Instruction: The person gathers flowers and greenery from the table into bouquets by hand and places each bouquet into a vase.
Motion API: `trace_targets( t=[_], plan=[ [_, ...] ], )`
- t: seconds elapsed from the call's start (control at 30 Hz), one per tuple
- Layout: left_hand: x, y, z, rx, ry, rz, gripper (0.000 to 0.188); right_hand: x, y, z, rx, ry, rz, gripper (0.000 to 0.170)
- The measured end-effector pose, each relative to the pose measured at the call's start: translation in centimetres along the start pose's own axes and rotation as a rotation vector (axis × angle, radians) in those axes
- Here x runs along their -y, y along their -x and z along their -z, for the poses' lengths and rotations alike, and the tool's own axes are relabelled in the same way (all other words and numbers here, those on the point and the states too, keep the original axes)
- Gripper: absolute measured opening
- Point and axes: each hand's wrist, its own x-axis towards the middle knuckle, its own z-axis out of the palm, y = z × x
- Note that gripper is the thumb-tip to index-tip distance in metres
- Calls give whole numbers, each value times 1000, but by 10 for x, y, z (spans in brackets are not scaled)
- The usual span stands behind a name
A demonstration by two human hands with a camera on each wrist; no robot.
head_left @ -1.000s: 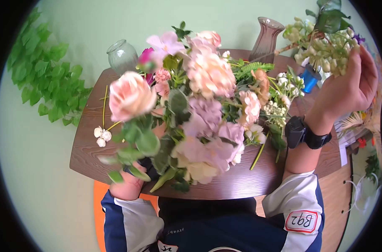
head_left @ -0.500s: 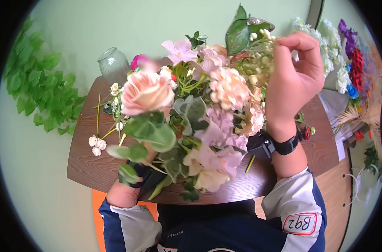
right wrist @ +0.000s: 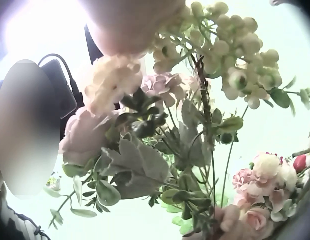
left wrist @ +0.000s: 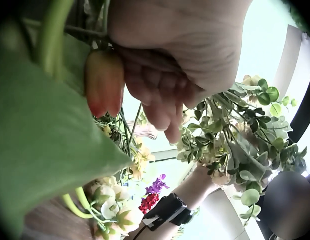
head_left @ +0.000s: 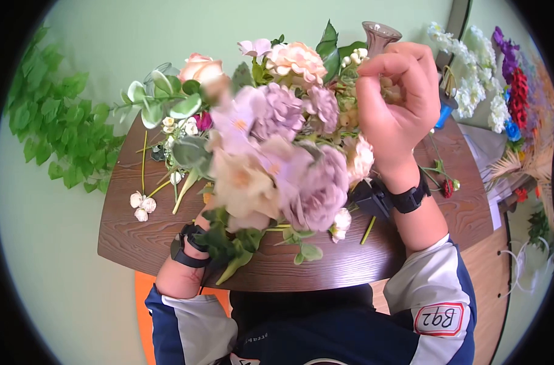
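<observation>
A large bouquet of pink, mauve and cream artificial flowers [head_left: 246, 182] is held up over the table, tilted. My left hand [left wrist: 180, 45] has its fingers curled at the stems below the blooms, mostly hidden by flowers in the head view. A red-orange tulip bud [left wrist: 104, 82] hangs beside those fingers. At the bouquet's right side, my right hand [head_left: 399, 103] pinches a berry sprig [right wrist: 240, 55] with pale green berries. Its brown stem [right wrist: 205, 100] runs down among the bouquet's leaves in the right wrist view.
A brown wooden table [head_left: 137, 243] carries loose stems, among them small white roses [head_left: 142, 207] and a red flower [head_left: 447, 187]. A mauve glass vase [head_left: 380, 36] and a blue spool [head_left: 445, 115] stand at the back right. Green foliage [head_left: 64, 115] hangs at left.
My right hand has come left from the table's right side, bringing the berry sprig to the bouquet. The bouquet has turned, its pink rose shifting toward the back.
</observation>
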Motion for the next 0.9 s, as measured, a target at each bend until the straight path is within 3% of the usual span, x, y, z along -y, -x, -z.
trace_targets(
  t=[0.1, 0.13, 0.27, 0.3, 0.33, 0.4, 0.47, 0.5, 0.53, 0.6, 0.73, 0.77, 0.9],
  plan=[
    [-8, 21, -5, -6, 28, -2, 31, -2, 4, 0, 78, 42, 79, 14],
    [-13, -16, -1, -8, 23, -9, 31, -1, 6, -1, 78, 40, 80, 14],
    [-11, 74, 18, -19, 4, -26, 30, 0, 8, -4, 143, -19, 29, 13],
    [-6, 8, -4, -21, -2, -31, 30, 0, 5, -4, 121, -145, -20, 13],
    [-7, 11, -4, -23, -9, -38, 30, -1, 4, -3, 99, -271, -69, 14],
    [4, -2, -18, -29, -21, -51, 30, -2, 1, 1, 193, -322, -118, 23],
    [-9, 31, -9, -32, -33, -62, 29, -2, -8, 0, 356, -503, -174, 52],
    [-20, 12, -7, -34, -40, -68, 29, -10, -7, 1, 455, -504, -221, 66],
    [-16, 24, -8, -34, -48, -75, 29, -20, -6, 1, 454, -505, -218, 66],
    [-29, 13, -12, -36, -64, -90, 29, -34, -6, -1, 533, -776, -390, 63],
    [-22, 6, -24, -42, -94, -125, 28, -46, -4, 4, 613, -735, -551, 53],
    [-22, 7, -25, -43, -101, -132, 28, -50, -9, 6, 729, -822, -553, 67],
    [-29, 15, -27, -53, -131, -153, 28, -40, -5, 13, 831, -1082, -619, 78]
  ],
)
